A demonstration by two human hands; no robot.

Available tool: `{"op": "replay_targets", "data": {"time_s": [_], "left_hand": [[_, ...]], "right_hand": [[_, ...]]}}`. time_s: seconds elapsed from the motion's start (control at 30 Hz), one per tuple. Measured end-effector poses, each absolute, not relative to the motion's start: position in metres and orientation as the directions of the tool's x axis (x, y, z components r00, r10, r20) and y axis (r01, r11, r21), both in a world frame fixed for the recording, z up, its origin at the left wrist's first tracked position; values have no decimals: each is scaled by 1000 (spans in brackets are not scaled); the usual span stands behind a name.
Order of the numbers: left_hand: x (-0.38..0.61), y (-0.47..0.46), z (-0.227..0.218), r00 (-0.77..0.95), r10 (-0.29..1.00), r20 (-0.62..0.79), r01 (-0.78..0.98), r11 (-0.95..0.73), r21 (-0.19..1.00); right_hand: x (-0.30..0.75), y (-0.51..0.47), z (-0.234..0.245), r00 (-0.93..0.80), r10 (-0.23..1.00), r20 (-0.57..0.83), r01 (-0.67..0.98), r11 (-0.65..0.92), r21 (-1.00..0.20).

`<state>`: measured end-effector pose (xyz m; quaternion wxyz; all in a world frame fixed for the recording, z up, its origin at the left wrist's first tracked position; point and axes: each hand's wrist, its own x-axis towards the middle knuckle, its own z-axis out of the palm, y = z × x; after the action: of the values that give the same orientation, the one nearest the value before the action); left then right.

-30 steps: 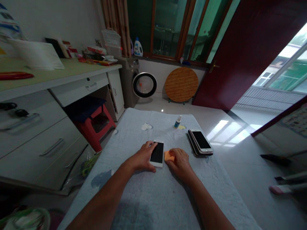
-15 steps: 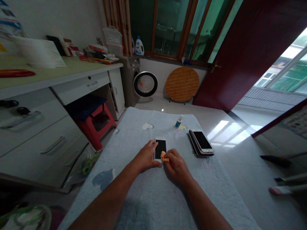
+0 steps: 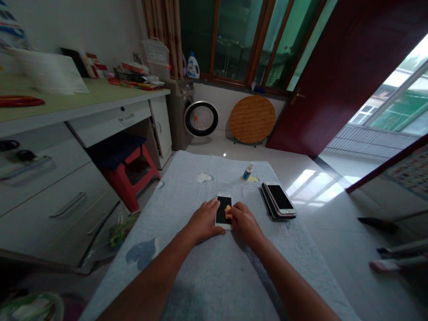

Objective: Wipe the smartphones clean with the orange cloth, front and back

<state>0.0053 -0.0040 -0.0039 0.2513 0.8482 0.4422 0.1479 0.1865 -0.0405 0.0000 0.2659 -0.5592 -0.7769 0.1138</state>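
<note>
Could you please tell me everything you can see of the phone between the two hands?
The phone is rectangular, with white borders around a dark screen. It lies flat, face up, on the pale blue cover. The left hand holds its left side; the right hand holds an orange cloth over the screen, seemingly touching it.

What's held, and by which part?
Left hand holds the white phone by its left side; right hand pinches the orange cloth by its right side.
</note>
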Motion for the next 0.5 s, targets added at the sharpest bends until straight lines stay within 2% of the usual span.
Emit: {"op": "replay_targets", "data": {"time_s": [0.33,0.5], "left_hand": [[9,-6,-1,571,819,55,671,-504,544],[11,-9,6,576,815,58,673,-513,533]], "right_hand": [[188,22,-8,-34,942,334,865,195,-463],[171,35,-11,-82,942,326,860,232,-454]]}}
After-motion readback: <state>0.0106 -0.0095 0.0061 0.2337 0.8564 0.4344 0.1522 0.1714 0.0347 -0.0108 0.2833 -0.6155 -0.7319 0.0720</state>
